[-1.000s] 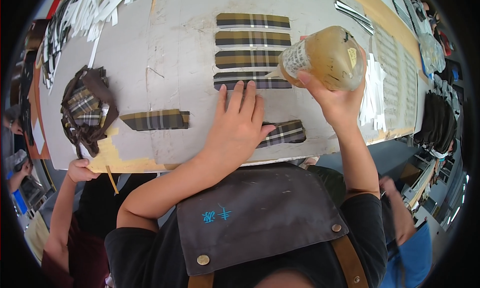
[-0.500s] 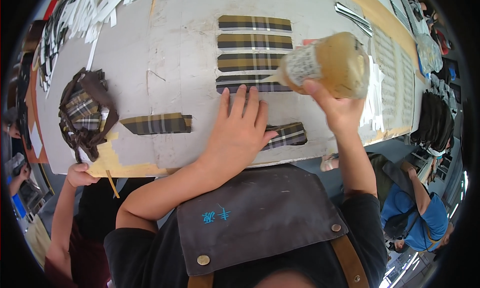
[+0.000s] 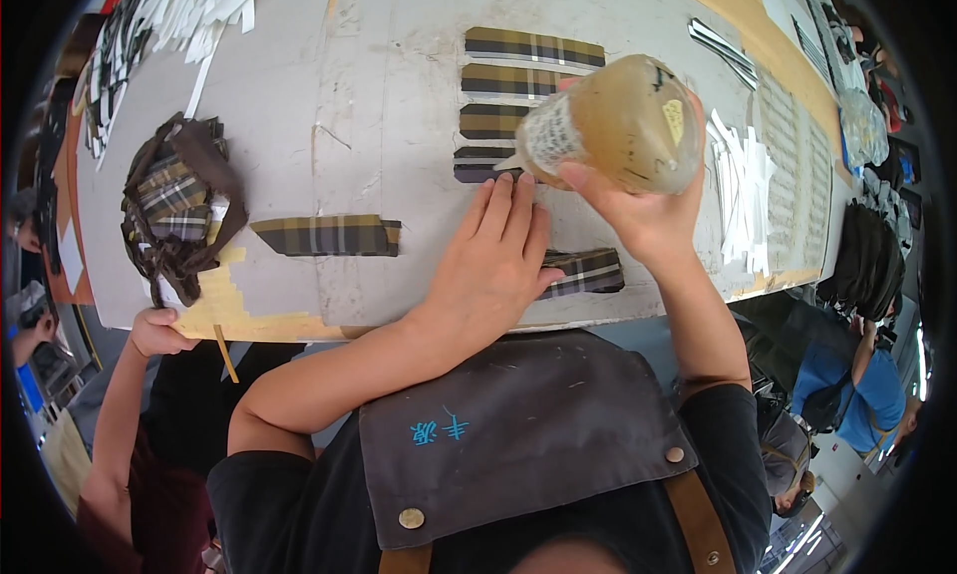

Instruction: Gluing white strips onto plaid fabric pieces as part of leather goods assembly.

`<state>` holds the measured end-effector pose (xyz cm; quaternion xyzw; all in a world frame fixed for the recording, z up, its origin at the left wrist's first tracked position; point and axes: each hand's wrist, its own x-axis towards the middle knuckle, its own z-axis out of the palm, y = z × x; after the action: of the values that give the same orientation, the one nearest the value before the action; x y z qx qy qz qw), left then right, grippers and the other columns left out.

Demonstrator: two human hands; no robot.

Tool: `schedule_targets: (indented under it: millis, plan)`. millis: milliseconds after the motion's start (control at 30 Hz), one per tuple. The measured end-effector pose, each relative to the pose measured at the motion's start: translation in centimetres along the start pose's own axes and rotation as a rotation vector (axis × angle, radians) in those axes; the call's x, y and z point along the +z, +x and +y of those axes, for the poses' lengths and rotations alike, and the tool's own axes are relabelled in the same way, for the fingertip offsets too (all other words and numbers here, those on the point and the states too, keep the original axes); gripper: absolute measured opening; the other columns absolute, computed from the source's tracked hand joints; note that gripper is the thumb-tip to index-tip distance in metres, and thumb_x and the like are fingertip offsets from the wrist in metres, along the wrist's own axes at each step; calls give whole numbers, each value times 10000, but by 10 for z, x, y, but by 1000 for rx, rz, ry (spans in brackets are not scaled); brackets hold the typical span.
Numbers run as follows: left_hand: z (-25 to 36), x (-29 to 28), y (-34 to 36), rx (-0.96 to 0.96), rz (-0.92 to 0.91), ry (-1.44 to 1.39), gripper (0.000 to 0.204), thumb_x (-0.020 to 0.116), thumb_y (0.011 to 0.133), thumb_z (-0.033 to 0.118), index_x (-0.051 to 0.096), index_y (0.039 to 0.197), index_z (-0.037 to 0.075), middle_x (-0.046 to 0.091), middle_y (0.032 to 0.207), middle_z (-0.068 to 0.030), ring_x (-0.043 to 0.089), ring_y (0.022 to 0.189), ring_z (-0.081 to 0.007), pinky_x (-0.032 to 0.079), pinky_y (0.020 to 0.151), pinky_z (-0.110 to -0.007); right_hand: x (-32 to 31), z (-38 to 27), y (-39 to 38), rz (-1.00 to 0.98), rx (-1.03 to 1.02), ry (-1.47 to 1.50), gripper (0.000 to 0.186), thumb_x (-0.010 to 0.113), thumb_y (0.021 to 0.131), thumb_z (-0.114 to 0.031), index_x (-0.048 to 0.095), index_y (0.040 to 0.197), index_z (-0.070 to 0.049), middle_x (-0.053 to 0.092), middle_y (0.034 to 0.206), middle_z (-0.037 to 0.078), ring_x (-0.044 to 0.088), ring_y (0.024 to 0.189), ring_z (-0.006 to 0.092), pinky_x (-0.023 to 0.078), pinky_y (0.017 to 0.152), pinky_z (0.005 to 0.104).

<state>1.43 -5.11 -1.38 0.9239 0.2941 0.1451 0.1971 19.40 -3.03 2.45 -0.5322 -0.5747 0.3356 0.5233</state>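
On the grey table [image 3: 399,105], the bottle [image 3: 638,125] gripped in the right hand [image 3: 648,205] has shifted left, while the left hand [image 3: 493,260] lies flat, grasping nothing, beside the column's closest plaid strip [image 3: 477,157], so the nozzle [image 3: 507,162] now seems to be nearing its left end

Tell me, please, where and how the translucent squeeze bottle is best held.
Hold the squeeze bottle around its wide body, probably from the right, as the right hand does: it is tilted, its nozzle pointing left over the dark plaid strip, so this keeps the tip free.
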Motion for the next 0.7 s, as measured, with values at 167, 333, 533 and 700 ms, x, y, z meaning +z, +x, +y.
schedule_targets:
  millis: [167,333,533,700]
  plan:
    - [0,0,-1,21,-7,72,597,715,790,372,566,1166,-67,482,1321,-268,444,1243,-414,379,1056,-499,-30,-1,-13,84,55,16,805,875,660,-87,376,1283,22,573,1148,143,616,1035,218,519,867,339]
    - [0,-3,2,25,-20,81,582,717,795,361,564,1172,-56,481,1321,-262,444,1235,-419,393,1039,-493,-60,2,-24,141,71,-194,768,863,682,-98,390,1277,15,555,1153,134,595,1048,211,509,886,339]
    - [-2,-7,3,12,-12,49,558,736,782,327,570,1160,-48,492,1313,-240,457,1211,-401,406,1022,-483,-80,-8,-27,184,122,-116,734,817,726,-104,385,1306,27,585,1193,184,603,1107,248,512,927,357]
    - [-21,-11,4,-18,95,-58,467,739,781,224,592,1137,-40,538,1278,-192,491,1172,-375,438,976,-472,-90,-2,-12,300,153,191,637,732,777,-113,440,1324,33,615,1195,197,616,1102,259,510,942,373]
